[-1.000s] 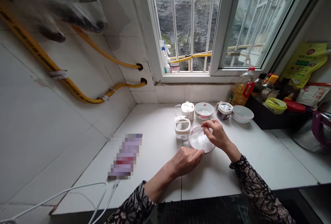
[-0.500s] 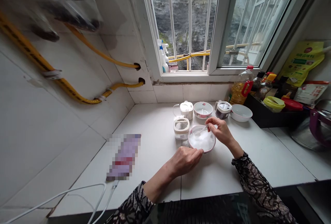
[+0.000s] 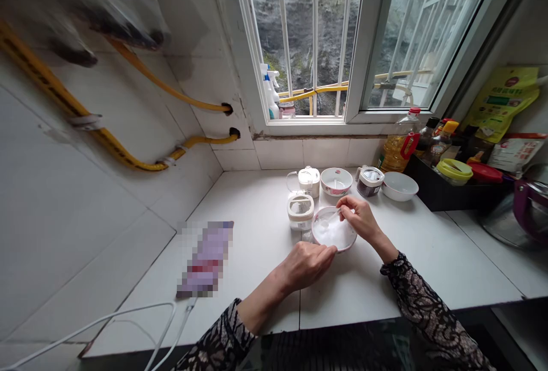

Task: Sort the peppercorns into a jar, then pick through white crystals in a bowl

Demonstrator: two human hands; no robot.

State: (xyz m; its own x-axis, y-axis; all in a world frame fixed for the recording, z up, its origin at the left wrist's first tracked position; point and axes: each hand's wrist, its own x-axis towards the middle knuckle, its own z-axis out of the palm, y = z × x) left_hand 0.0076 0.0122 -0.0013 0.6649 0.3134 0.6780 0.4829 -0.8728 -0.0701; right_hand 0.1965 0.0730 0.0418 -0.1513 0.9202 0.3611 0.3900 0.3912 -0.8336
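Observation:
A bowl with a patterned rim holds white powder on the white counter. My left hand is closed on the bowl's near edge. In my right hand, pinched above the bowl's right side, is a small white spoon, its tip at the powder. Just left of the bowl stands a clear square jar with a pale rim. Behind are a jar of white contents, a flowered bowl with something white inside, a jar of dark contents and a plain white bowl.
An oil bottle stands at the back right beside a black box of bottles and lidded tubs. A pot is at the far right. On the left lie a blurred purple object and a white cable.
My right hand has shifted slightly left over the bowl, and the spoon's tip has moved left in the powder. My left hand keeps its place on the bowl.

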